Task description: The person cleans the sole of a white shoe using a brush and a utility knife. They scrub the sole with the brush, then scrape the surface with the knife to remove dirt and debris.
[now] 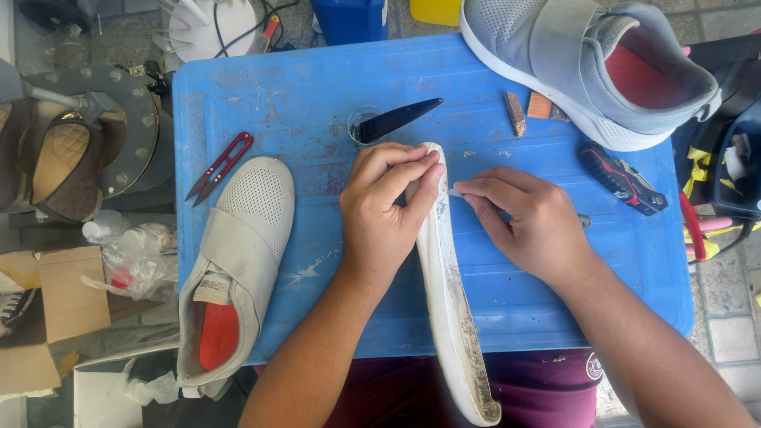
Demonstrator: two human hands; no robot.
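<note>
While my left hand (380, 210) pinches the white sole (448, 301) edge-up on the blue counter (317, 95), my right hand (531, 222) clenches a thin tool (457, 192) (mostly hidden) at its rim.

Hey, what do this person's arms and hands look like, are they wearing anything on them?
Both forearms are bare, with no sleeves in view. The left hand and right hand wear no gloves; no rings, watch or bands show. Fingernails are short and unpainted.
</note>
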